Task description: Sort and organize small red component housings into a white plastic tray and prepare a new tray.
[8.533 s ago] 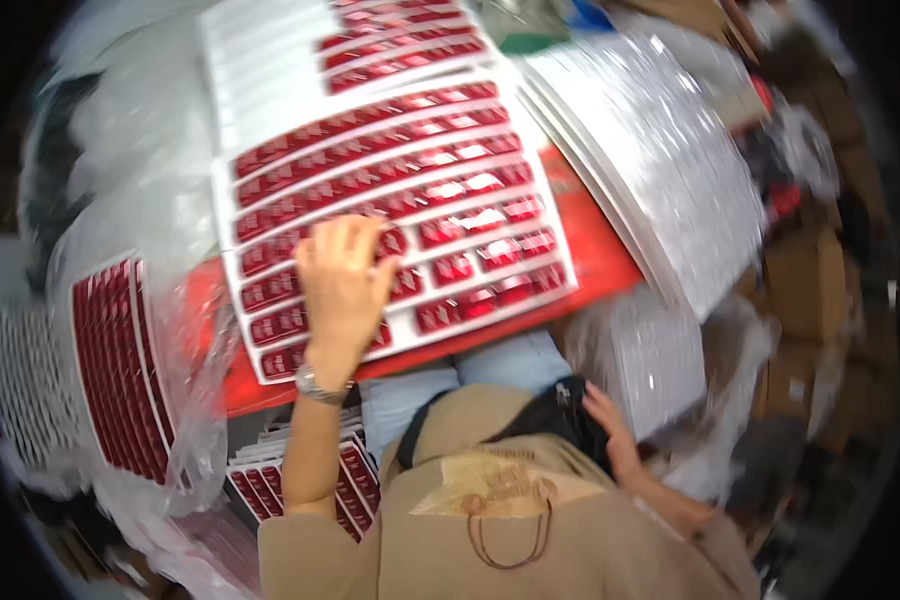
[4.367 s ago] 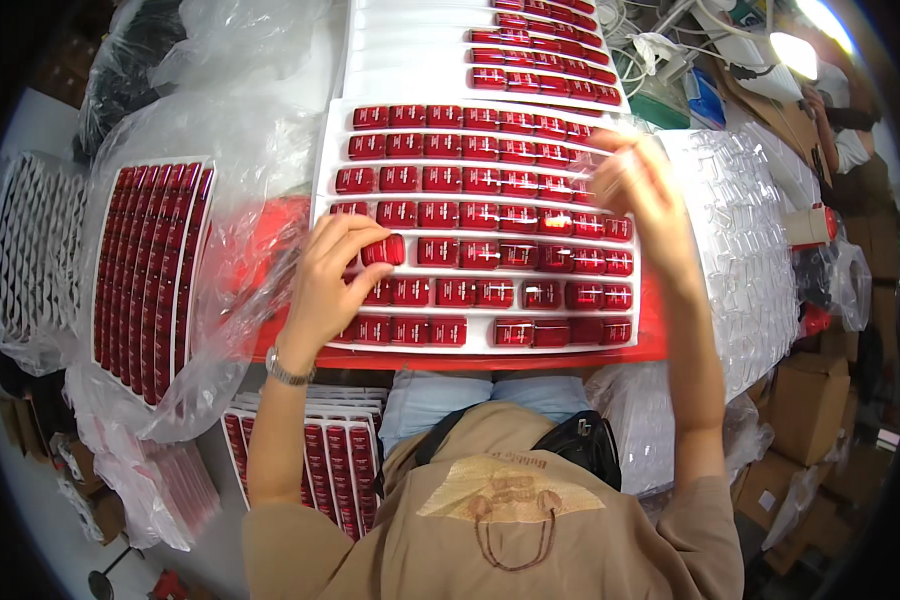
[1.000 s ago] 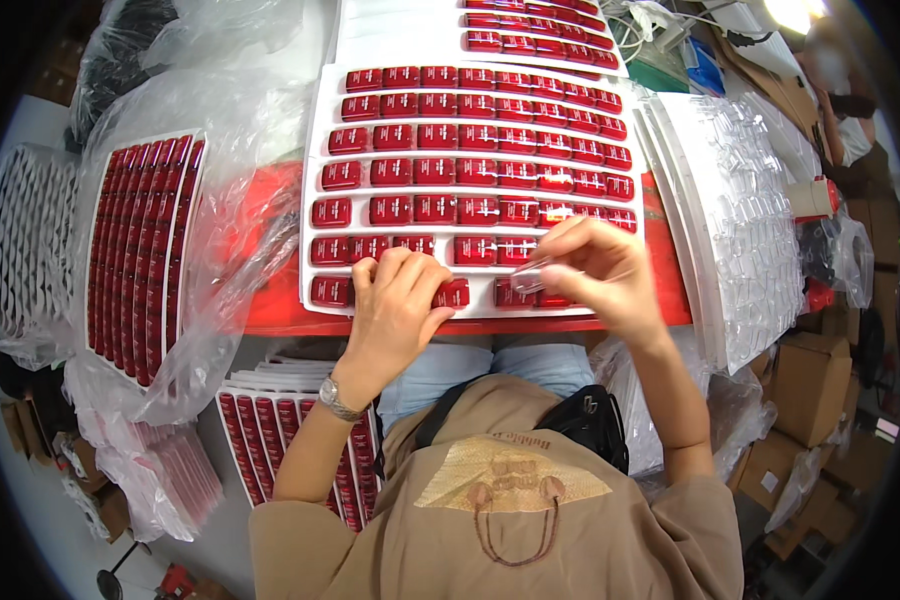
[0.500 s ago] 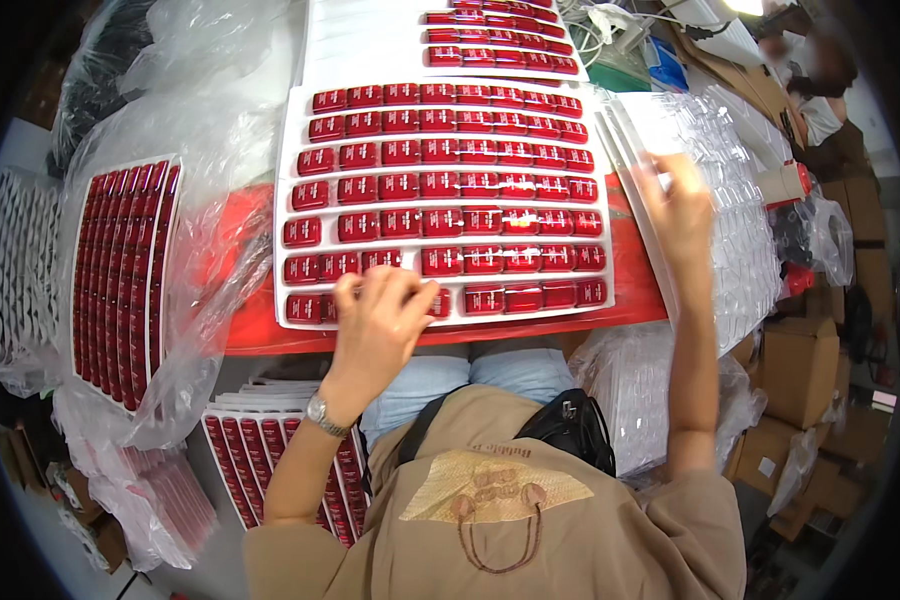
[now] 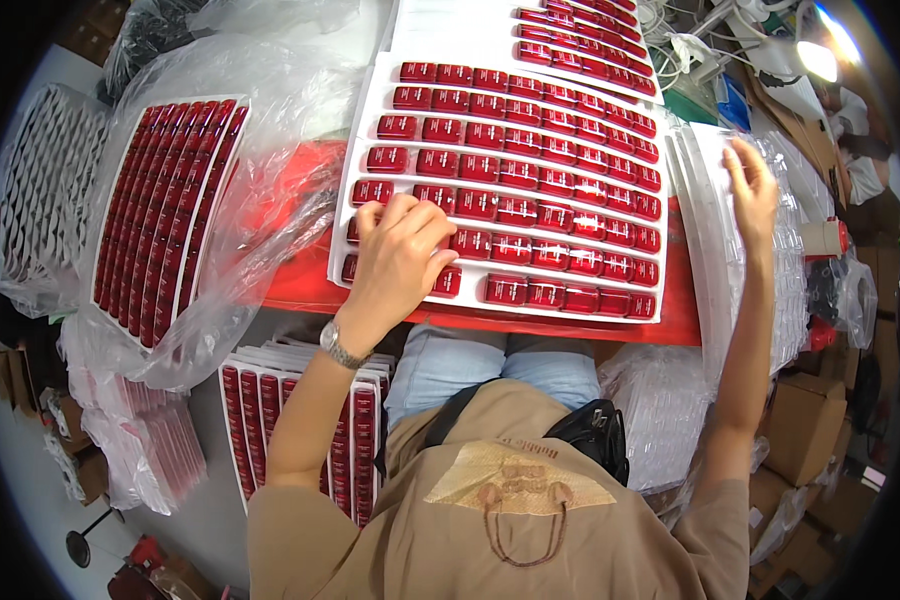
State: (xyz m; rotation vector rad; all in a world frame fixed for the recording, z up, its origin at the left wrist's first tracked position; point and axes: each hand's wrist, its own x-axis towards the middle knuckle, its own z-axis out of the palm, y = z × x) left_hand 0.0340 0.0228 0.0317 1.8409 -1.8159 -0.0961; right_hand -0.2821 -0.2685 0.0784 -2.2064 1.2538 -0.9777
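A white tray lies on the red tabletop, tilted in view, with rows of small glossy red pieces shaped like little bottles or caps. My left hand is over its near left part, fingers bent and spread, thumb apart. Its fingertips touch or hover just above the red pieces, and the hand hides some of them. To the right, my right hand is at the upper part of a stack of clear plastic trays. Its thumb and fingers are apart beside a pale tray edge, and I see nothing held in them.
Another white tray, partly filled, adjoins the far side. A filled tray lies on clear plastic wrap at the left, beside stacked white trays. More filled trays stand below the table edge. Cardboard boxes are at the right.
The whole view has shifted, so the trays appear farther right and more tilted. My left hand has moved to a row farther up the tray. My right hand stays by the clear trays.
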